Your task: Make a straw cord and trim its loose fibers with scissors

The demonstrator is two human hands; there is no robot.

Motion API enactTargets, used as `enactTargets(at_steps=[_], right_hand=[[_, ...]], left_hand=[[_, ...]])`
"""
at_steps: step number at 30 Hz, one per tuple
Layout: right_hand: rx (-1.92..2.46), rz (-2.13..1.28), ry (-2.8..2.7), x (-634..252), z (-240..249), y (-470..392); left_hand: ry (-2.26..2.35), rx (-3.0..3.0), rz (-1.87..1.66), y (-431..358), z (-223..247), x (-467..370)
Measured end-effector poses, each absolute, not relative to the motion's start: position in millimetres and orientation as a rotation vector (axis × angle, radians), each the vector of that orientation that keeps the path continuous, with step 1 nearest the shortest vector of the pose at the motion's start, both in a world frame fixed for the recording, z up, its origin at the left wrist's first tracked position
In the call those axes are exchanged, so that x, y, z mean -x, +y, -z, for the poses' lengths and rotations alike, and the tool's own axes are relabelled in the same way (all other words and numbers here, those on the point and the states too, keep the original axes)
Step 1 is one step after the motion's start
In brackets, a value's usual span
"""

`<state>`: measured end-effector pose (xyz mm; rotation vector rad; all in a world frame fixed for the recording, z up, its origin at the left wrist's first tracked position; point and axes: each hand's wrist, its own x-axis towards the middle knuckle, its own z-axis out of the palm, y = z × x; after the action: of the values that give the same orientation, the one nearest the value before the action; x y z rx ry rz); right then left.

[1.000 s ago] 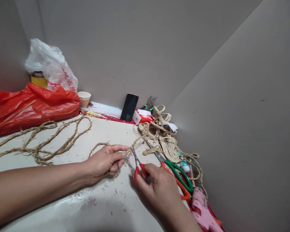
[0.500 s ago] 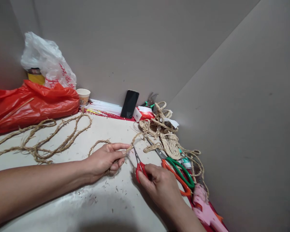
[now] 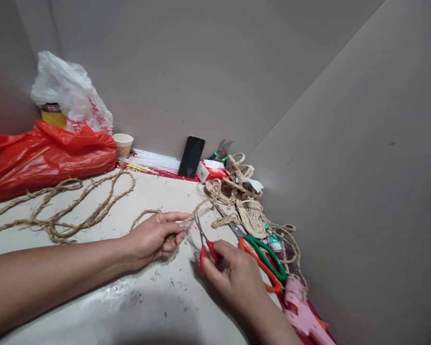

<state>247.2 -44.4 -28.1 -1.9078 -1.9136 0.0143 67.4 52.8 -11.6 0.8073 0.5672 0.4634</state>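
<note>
Between the thumb and fingers of my left hand (image 3: 161, 235) a twisted straw rope (image 3: 198, 208) is pinched, its one end running up toward the woven pieces. My right hand (image 3: 235, 270) grips small red-handled scissors (image 3: 205, 247) by their loops. The handles are spread and the blades point up beside the rope, close to my left fingertips. Whether the blades touch the rope I cannot tell. More of the rough rope (image 3: 104, 206) lies in loose loops at the left. Large scissors (image 3: 260, 251) with green and orange handles lie just beyond my right hand.
Woven straw pieces (image 3: 251, 215) are heaped at the right, with a pink glue gun (image 3: 301, 306) nearer me. Along the back stand a phone (image 3: 191, 156), pruning shears (image 3: 221, 152), a paper cup (image 3: 123, 145) and white sticks (image 3: 154, 160). A red plastic bag (image 3: 57, 153) sits left.
The handles of the small red scissors have spread wider in my right hand. My left hand keeps its pinch on the rope, and the whole view has shifted slightly.
</note>
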Motion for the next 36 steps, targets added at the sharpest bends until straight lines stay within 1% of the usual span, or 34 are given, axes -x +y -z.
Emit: enactTargets(at_steps=[3,6,8,13,15,17,20,23,26,28,31,33,36], right_hand=[[1.912,0.079,-1.954,-245.4,30.4,-44.1],[1.861,-0.034,-1.860,-249.0,32.8,-43.0],[1.798,-0.253,-1.662,-251.1,31.5,-42.0],[1.504,-1.030,-1.044,-242.0,22.1,-38.6],[1.324,-1.239,-0.865,-234.4,21.5,-36.6],[1.177,-1.346,-0.729,-228.3,23.2,-34.3],[1.094,-1.272,-0.606,-225.5,26.4,-31.6],[1.144,-1.026,-0.615,-229.1,27.2,-31.3],[1.236,-0.800,-0.701,-235.2,26.2,-32.5],[1.287,-0.700,-0.759,-239.6,25.1,-32.8],[1.362,-0.612,-0.824,-246.5,22.0,-30.8],[1.424,-0.633,-0.886,-250.8,18.1,-27.9],[1.544,-0.752,-1.010,-255.9,10.7,-24.4]], left_hand=[[0.560,-0.813,-0.454,52.2,11.1,-66.9],[0.554,-0.820,-0.445,52.3,11.5,-66.4],[0.545,-0.820,-0.443,52.4,12.2,-66.2],[0.458,-0.901,-0.364,48.3,12.8,-66.6],[0.424,-1.002,-0.311,44.1,11.9,-67.0],[0.400,-1.109,-0.253,39.3,11.3,-67.1],[0.475,-1.335,-0.285,33.8,12.4,-65.8],[0.602,-1.830,-0.567,33.6,14.8,-61.9],[0.517,-2.228,-0.762,35.9,14.4,-57.1],[0.436,-2.291,-0.721,35.1,11.4,-55.0],[0.418,-2.126,-0.607,28.9,5.8,-55.4],[0.464,-1.821,-0.525,24.7,4.5,-57.9],[0.527,-1.302,-0.413,24.8,7.0,-62.8]])
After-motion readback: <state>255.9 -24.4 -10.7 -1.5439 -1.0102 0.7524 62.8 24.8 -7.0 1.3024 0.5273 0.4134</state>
